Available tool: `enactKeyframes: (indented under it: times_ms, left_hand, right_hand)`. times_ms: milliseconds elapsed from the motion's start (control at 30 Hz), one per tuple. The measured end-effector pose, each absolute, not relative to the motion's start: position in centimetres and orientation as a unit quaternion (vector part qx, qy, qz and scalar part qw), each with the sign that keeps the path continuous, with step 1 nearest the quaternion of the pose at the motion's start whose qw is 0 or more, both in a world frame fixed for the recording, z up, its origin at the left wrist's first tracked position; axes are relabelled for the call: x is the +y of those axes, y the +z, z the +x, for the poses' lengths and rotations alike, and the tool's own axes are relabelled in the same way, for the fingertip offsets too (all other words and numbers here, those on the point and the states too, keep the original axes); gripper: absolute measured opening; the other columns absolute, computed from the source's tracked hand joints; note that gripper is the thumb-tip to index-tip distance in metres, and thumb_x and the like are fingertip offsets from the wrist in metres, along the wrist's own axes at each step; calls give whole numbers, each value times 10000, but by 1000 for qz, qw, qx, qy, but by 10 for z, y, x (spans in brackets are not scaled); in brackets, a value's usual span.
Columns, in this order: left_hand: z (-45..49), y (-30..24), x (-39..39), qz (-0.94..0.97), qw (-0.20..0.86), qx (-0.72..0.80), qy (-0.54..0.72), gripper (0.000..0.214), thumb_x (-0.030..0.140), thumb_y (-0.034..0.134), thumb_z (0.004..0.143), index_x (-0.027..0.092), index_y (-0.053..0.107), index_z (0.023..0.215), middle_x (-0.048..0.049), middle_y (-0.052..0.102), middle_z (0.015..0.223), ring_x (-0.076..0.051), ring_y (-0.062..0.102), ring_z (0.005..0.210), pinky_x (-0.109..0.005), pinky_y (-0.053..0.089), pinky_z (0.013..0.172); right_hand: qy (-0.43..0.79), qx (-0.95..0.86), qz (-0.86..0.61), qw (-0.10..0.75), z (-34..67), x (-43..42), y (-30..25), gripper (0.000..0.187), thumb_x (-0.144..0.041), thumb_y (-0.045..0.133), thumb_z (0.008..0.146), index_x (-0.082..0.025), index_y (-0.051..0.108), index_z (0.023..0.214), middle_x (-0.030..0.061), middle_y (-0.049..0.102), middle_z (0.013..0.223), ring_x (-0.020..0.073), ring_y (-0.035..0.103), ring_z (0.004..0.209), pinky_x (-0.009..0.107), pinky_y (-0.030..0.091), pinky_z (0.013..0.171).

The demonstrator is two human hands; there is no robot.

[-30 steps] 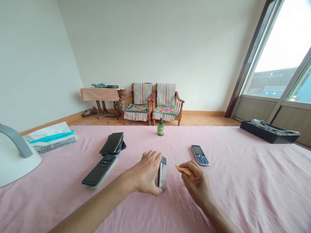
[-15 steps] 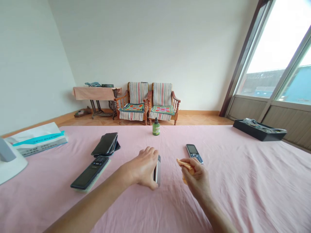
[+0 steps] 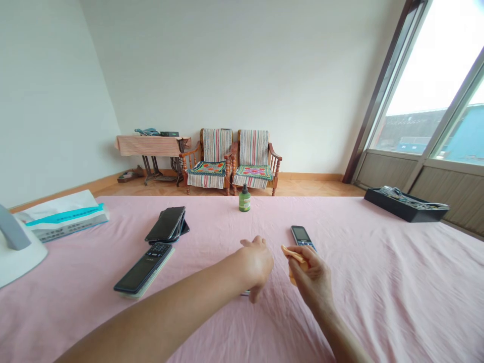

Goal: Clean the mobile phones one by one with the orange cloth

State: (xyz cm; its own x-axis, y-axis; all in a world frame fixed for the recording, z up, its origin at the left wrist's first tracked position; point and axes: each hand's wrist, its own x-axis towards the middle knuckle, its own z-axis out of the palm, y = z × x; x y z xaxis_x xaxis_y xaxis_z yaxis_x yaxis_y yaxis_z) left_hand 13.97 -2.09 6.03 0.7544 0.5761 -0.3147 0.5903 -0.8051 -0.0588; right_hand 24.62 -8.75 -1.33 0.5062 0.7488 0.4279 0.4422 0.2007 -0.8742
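Observation:
My left hand (image 3: 256, 267) is in the middle of the table, palm down, its fingers apart and nothing visible in them. Under and behind it lies a phone (image 3: 245, 293), of which only a thin lower edge shows. To the right, my right hand (image 3: 312, 272) pinches a folded orange-yellow cloth (image 3: 295, 258) between thumb and fingers. Just beyond that hand lies a keypad phone (image 3: 301, 235) with its screen up, its lower keys partly covered by the hand.
At left are a stack of dark phones (image 3: 166, 224), a long black handset (image 3: 145, 269) on a pale one, a tissue pack (image 3: 68, 217) and a white-grey appliance (image 3: 18, 247). A green spray bottle (image 3: 244, 200) stands at the far edge. A black box (image 3: 401, 206) of cables sits far right.
My left hand has moved right from the phone's left side, now covering most of it. The right hand keeps the cloth, nearly still. The view has shifted slightly.

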Motion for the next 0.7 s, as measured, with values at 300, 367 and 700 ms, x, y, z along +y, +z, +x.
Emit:
enactKeyframes:
  times_ms: [300, 367, 700]
  left_hand:
    - [83, 57, -2, 932, 141, 315, 112, 286, 248, 790, 506, 176, 617, 722, -87, 600, 855, -302, 546, 890, -435, 435, 808]
    - [61, 51, 1, 914, 160, 334, 166, 165, 248, 666, 674, 179, 609, 813, -60, 604, 856, -244, 566, 846, -358, 449, 769]
    - [34, -1, -24, 800, 319, 370, 349, 116, 171, 552, 779, 168, 667, 790, -33, 640, 777, -164, 610, 737, -259, 472, 711]
  right_hand:
    - [155, -483, -615, 604, 248, -85, -17, 158, -297, 542, 762, -176, 635, 804, 11, 526, 701, 122, 511, 510, 212, 432, 421]
    - [172, -478, -614, 604, 247, -84, -18, 167, -313, 546, 755, -177, 636, 787, 6, 520, 686, 120, 498, 503, 212, 411, 420]
    - [382, -478, -519, 597, 223, -84, -16, 307, -457, 627, 742, -158, 571, 790, -38, 478, 583, 83, 410, 481, 186, 305, 436]
